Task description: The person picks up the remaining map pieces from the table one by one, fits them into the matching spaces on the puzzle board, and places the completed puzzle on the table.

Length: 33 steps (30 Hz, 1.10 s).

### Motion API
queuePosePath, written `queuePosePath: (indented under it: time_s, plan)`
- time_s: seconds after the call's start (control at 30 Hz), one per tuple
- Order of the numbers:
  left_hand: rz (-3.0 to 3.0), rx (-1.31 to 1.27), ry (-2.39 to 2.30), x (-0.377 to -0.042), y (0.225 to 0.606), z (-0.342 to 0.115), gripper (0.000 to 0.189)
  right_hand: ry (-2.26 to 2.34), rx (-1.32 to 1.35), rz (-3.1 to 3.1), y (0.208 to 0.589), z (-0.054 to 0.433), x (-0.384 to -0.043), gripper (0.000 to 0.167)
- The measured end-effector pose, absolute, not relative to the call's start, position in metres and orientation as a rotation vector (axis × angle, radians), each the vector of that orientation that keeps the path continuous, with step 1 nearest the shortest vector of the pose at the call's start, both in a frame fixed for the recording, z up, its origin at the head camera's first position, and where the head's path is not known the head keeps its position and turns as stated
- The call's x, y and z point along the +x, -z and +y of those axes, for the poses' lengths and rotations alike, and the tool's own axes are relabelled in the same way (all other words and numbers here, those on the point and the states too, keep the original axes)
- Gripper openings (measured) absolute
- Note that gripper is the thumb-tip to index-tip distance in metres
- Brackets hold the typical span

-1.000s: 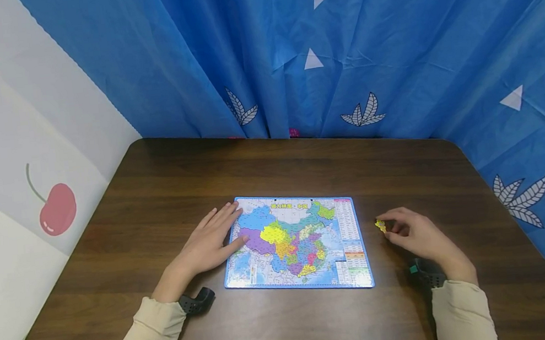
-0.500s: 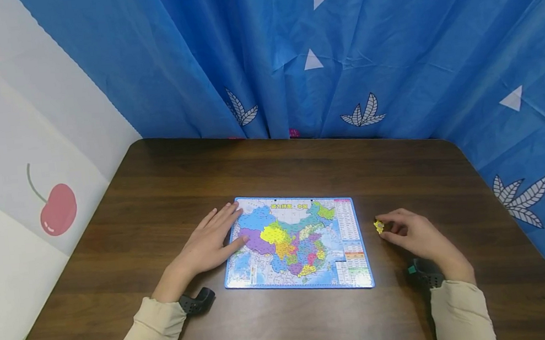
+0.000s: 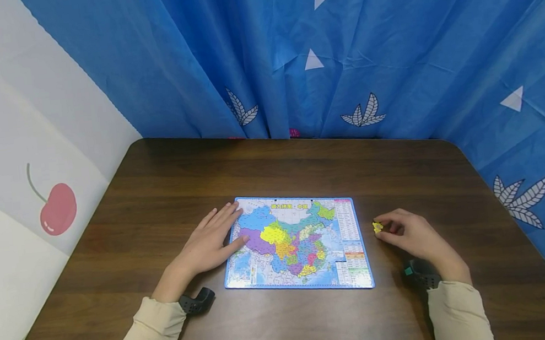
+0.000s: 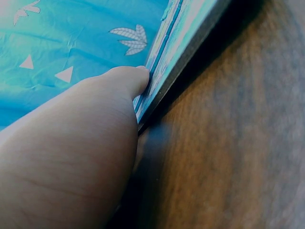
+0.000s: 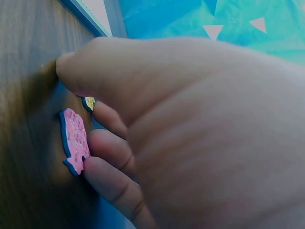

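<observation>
A flat map puzzle board [image 3: 284, 282] with a blue border lies on the table, its provinces in many colours. Across its left edge rests my left hand [image 3: 210, 240], fingers straight and thumb on the purple area; the left wrist view shows the thumb against the board's edge [image 4: 188, 52]. Right of the board, my right hand [image 3: 416, 235] pinches a small yellow puzzle piece [image 3: 377, 227] between thumb and forefinger. In the right wrist view that yellow piece is mostly hidden behind the thumb, and a pink puzzle piece [image 5: 76, 138] shows at the tips of the curled other fingers.
The brown wooden table [image 3: 272, 164] runs back to a blue curtain [image 3: 260, 55]. A white wall cloth [image 3: 9, 136] with a cherry print borders the left side. Each wrist wears a black strap; the left strap [image 3: 196, 301] lies near the board's lower left corner.
My right hand has shifted slightly left toward the board, and the yellow piece has turned a little in its fingers. The left hand and the board have stayed in place.
</observation>
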<state>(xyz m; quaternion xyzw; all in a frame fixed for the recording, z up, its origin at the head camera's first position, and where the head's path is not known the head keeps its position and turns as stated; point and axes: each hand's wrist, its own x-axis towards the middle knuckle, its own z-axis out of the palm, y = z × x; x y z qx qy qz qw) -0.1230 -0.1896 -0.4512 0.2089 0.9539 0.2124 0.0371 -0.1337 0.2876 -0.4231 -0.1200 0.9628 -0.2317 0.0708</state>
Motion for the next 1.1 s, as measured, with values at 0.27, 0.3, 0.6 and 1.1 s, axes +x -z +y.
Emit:
queuePosePath:
  time_s: [0.27,0.3,0.6,1.1]
  plan:
    - [2.924,0.639,-0.652,-0.123,0.451,-0.190,0.078,0.707,-0.404,2.915,0.425,0.285,-0.134,0.033]
    - [2.924,0.638,-0.653,-0.123,0.451,-0.190,0.078,0.708,-0.407,2.917,0.425,0.285,-0.134,0.033]
    - [2.919,0.629,-0.661,-0.122,0.450,-0.189,0.078,0.722,-0.394,2.930,0.426,0.284,-0.134,0.036]
    - [2.925,0.639,-0.666,-0.121,0.449,-0.189,0.077,0.801,-0.398,2.950,0.422,0.274,-0.135,0.037]
